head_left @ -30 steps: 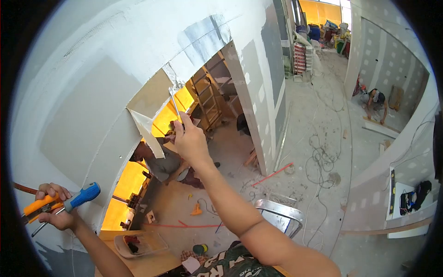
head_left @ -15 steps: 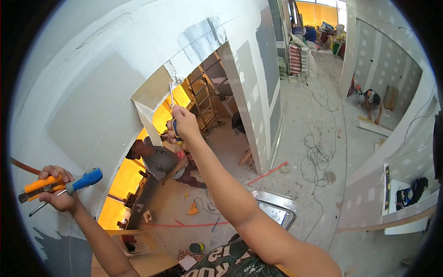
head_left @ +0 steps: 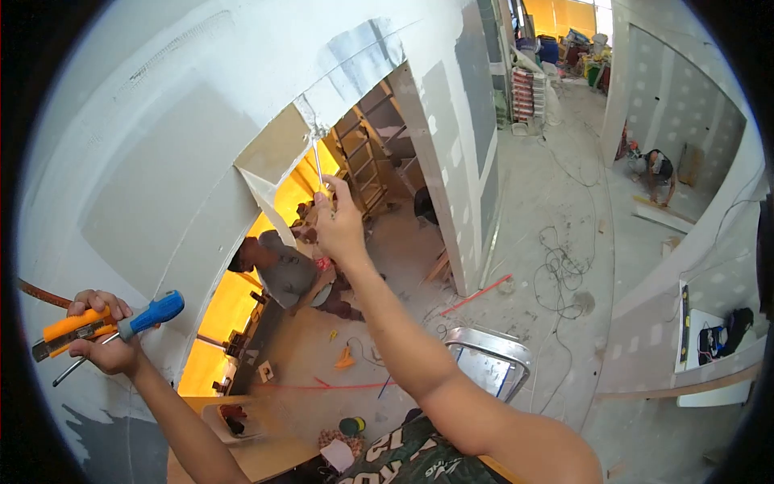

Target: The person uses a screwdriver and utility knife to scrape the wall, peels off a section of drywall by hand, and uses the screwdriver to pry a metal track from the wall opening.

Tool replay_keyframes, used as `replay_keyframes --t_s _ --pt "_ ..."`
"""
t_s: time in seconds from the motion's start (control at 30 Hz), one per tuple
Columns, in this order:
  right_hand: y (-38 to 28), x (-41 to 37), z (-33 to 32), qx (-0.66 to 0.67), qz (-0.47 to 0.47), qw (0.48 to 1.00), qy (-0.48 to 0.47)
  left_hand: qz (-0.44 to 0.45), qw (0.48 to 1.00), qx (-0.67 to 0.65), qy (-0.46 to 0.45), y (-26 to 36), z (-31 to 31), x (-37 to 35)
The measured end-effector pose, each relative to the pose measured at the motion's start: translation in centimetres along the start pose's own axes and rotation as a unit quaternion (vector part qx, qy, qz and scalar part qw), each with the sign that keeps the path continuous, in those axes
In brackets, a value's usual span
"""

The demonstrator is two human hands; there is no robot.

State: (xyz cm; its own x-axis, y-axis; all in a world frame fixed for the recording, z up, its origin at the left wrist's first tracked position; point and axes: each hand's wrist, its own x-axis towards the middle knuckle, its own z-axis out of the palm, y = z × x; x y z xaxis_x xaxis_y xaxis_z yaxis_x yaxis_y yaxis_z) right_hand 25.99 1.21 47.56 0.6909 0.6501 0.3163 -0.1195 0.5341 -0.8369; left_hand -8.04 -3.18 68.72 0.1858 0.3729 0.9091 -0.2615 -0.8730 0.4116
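Head view: the right hand (head_left: 339, 227) is raised toward the middle of the scene, its fingers (head_left: 329, 211) closed tight round the lower end of a thin metal blade (head_left: 318, 160) (the handle is hidden in the fist). The blade points up and its tip meets the cut edge of the wall (head_left: 145, 169), just where a brown flap (head_left: 276, 148) of board hangs loose at the top of the opening (head_left: 226, 310).

At the near left, the left hand (head_left: 101, 343) sits against the wall with its fingers (head_left: 95, 303) wrapped fully round two tools at once: an orange knife (head_left: 68, 331) and a blue-handled screwdriver (head_left: 153, 310), whose steel shaft pokes out below the fist. Both lie roughly level, handles to the right.

Through the opening, below the right hand, a person (head_left: 278, 270) in a grey shirt is bent low over the floor (head_left: 532, 202). A wooden ladder (head_left: 359, 165) stands behind, farther in.

Near the right forearm is the metal top of a stepladder (head_left: 488, 365). Cables (head_left: 556, 270) lie looped on the floor beyond it, with a red strip (head_left: 477, 294) beside the wall's end. Far right, a second person (head_left: 657, 171) kneels by a board.
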Motion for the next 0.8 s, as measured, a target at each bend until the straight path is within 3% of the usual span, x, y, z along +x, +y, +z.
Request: replay_keyframes --t_s 0.07,0.13,0.2,0.4,0.53,0.73,0.8 --pt "-2.5 -0.4 -1.3 -0.123 -0.092 0.988 -0.001 0.002 1.0 0.003 -0.009 0.1 0.0 0.0" --pt "-2.6 0.4 -1.5 -0.079 -0.07 0.994 -0.008 0.011 1.0 -0.002 -0.016 -0.1 -0.1 0.0" --pt "-2.4 1.1 -1.5 -0.149 -0.111 0.982 -0.026 0.028 1.0 -0.011 -0.007 -0.2 -0.2 0.0" --pt "-3.5 1.2 -1.4 -0.238 -0.088 0.966 -0.043 0.041 0.998 -0.046 -0.018 -0.3 -1.1 0.0" --pt "-4.5 1.1 -1.8 -0.243 -0.057 0.965 -0.077 0.075 0.997 0.004 0.002 -0.3 -1.3 -0.2" --pt "-2.3 1.1 -0.9 -0.291 -0.131 0.947 -0.042 0.06 0.998 0.003 -0.027 0.3 -1.6 -0.4" --pt "-1.2 1.0 -0.3 -0.312 -0.2 0.929 -0.007 0.059 0.998 0.013 -0.03 0.5 -1.4 -0.4"
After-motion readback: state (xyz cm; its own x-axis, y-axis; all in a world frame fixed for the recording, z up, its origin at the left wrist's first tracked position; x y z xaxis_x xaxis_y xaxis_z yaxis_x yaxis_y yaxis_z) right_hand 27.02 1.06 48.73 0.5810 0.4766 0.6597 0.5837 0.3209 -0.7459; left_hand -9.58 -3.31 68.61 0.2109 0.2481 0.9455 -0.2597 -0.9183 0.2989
